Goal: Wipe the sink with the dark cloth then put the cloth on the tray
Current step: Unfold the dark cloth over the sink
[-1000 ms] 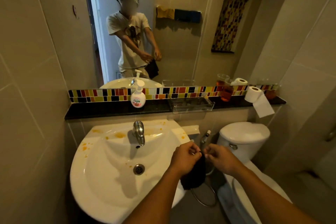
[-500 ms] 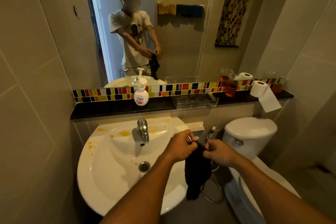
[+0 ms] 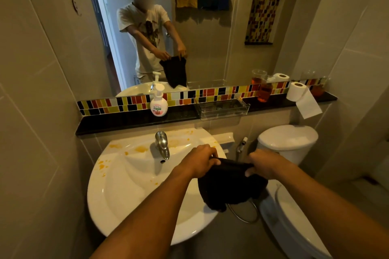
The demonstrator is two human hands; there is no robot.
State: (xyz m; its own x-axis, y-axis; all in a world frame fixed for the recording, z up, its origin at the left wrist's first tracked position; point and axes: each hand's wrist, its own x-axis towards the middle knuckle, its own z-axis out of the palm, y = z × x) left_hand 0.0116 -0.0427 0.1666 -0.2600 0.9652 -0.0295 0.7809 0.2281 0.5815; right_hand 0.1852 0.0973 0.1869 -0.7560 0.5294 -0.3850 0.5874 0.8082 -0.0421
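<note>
Nothing wiped yet, as far as we can judge: the white glazed ceramic sink (image 3: 130, 191) shows orange splatter on its back rim and left side, beyond our left fingers, plus a few specks in the bowl. We have the dark soft fabric cloth (image 3: 229, 185) stretched between both hands, pinched at its top edge. Left hand (image 3: 202, 160) is curled closed on the cloth's left corner; right hand (image 3: 267, 164) is closed on the right corner, thumb under the edge. The cloth hangs limp and creased below our fingers, over the sink's right rim, not touching the stains.

Left to do: the whole wipe, then the drop-off. The clear ribbed plastic tray (image 3: 221, 109) sits on the black polished stone ledge (image 3: 126, 122), well beyond our fingertips and above them, and nothing shows in it.

Textures: sink smooth and glossy, so the splatter should probably lift easily; the cloth looks thick and absorbent. The short chrome metal faucet (image 3: 162, 145) stands just left of our left knuckles and we would need to work around it. The white plastic pump soap bottle (image 3: 158, 103) stands on the ledge left of the tray.
</note>
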